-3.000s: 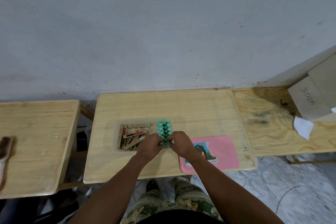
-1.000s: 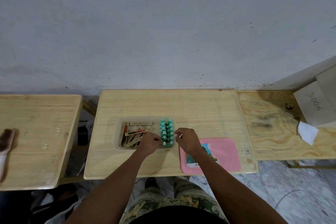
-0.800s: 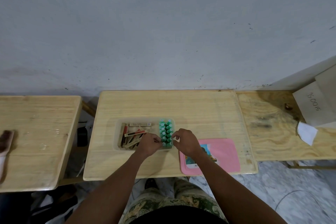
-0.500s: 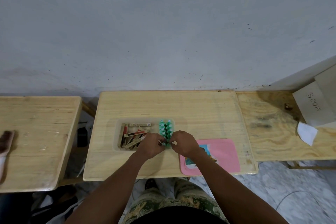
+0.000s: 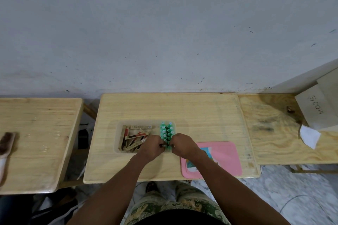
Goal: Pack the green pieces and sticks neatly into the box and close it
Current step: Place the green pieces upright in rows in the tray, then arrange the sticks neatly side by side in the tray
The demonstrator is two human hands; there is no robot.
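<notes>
A clear plastic box [image 5: 118, 129] sits on the middle wooden desk. Its left part holds several flat wooden sticks [image 5: 134, 138] lying crossed over one another. Its right part holds green pieces [image 5: 166, 130] standing in two tight rows. My left hand [image 5: 152, 147] and my right hand [image 5: 182, 145] meet at the near end of the green rows, fingertips pinched on the nearest green pieces, which they largely hide. The pink lid [image 5: 226, 157], with a picture label, lies flat to the right of the box under my right forearm.
A second desk stands to the left with a brush [image 5: 6, 144] at its edge. A plywood desk on the right carries a white cardboard box [image 5: 314, 109] and a scrap of paper [image 5: 310, 136]. A grey wall lies behind. Gaps separate the desks.
My right hand was briefly apart from the green rows a second ago; it has come back in, and both hands now pinch together at the near end of the rows.
</notes>
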